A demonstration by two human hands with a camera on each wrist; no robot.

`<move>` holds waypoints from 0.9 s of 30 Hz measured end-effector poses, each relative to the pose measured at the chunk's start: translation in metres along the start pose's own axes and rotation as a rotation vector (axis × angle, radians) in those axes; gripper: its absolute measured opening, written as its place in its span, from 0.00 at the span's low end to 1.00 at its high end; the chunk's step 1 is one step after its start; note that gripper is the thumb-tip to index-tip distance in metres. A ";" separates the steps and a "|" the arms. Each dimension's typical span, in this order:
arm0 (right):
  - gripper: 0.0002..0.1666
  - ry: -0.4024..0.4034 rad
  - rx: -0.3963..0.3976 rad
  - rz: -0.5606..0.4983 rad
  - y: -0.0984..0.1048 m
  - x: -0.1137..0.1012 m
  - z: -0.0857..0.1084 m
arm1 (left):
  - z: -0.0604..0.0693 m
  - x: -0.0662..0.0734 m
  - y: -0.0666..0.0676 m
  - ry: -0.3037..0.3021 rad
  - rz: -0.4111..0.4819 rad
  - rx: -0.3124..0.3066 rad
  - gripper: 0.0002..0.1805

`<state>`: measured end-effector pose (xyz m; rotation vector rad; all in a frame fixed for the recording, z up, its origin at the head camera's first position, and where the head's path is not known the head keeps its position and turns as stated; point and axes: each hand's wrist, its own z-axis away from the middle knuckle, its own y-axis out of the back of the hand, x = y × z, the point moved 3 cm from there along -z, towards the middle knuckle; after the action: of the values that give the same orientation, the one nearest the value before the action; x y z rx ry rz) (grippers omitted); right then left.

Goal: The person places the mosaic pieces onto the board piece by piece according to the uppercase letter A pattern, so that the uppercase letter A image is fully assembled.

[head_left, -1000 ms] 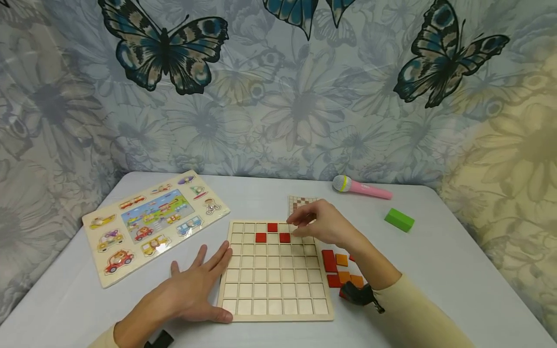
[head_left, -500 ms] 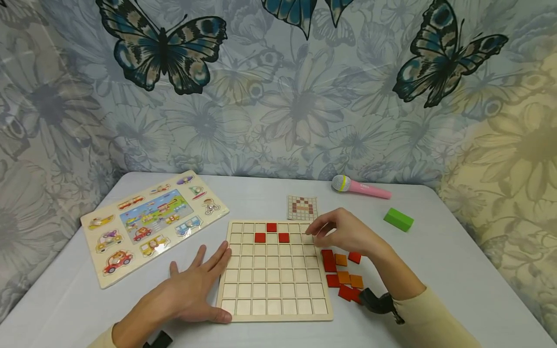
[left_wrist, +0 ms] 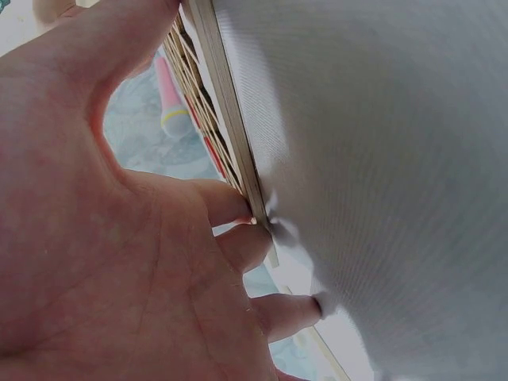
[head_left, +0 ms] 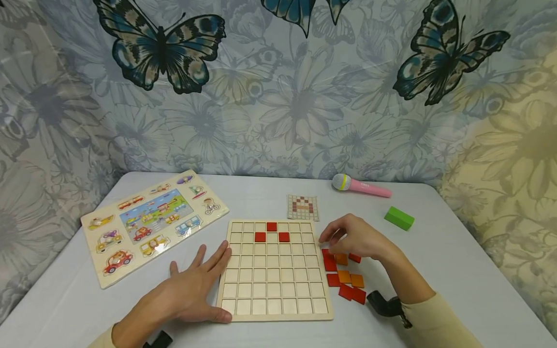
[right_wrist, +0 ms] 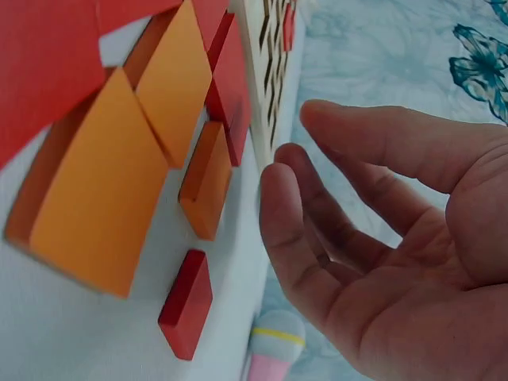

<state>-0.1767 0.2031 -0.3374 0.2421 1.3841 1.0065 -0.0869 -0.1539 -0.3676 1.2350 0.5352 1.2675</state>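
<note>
A wooden grid board (head_left: pixel 274 275) lies in front of me with three red tiles in its top rows, one of them a red tile (head_left: pixel 271 226) in the top row. My left hand (head_left: pixel 191 292) rests along the board's left edge, fingers spread, thumb at the lower left corner; fingertips touch the edge in the left wrist view. My right hand (head_left: pixel 359 238) hovers over loose tiles to the right of the board, holding nothing. The right wrist view has a gap between its thumb and fingers. Below it lie red tiles (head_left: pixel 329 261) and orange tiles (right_wrist: pixel 103 190).
A small pattern card (head_left: pixel 303 208) lies behind the board. A vehicle picture puzzle (head_left: pixel 152 227) is at the left. A pink toy microphone (head_left: pixel 363 187) and a green block (head_left: pixel 399 218) lie at the back right of the white table (head_left: pixel 457 256).
My right hand has moved right and toward me, from the board's upper right to the loose tiles, uncovering the pattern card. My left hand has stayed put.
</note>
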 end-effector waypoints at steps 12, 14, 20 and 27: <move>0.12 -0.028 -0.007 0.066 -0.002 0.006 0.000 | -0.001 0.000 -0.001 0.000 -0.002 0.000 0.75; 0.12 -0.037 -0.015 0.059 -0.002 0.007 -0.001 | -0.001 0.000 -0.001 -0.002 -0.006 0.002 0.75; 0.13 -0.049 -0.027 0.051 -0.003 0.008 -0.001 | -0.001 0.000 -0.001 -0.007 -0.013 0.007 0.75; 0.13 -0.031 -0.025 0.072 -0.006 0.009 -0.003 | 0.001 0.000 0.000 0.000 -0.015 0.000 0.75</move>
<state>-0.1776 0.2047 -0.3483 0.2897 1.3421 1.0752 -0.0854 -0.1541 -0.3675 1.2289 0.5442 1.2547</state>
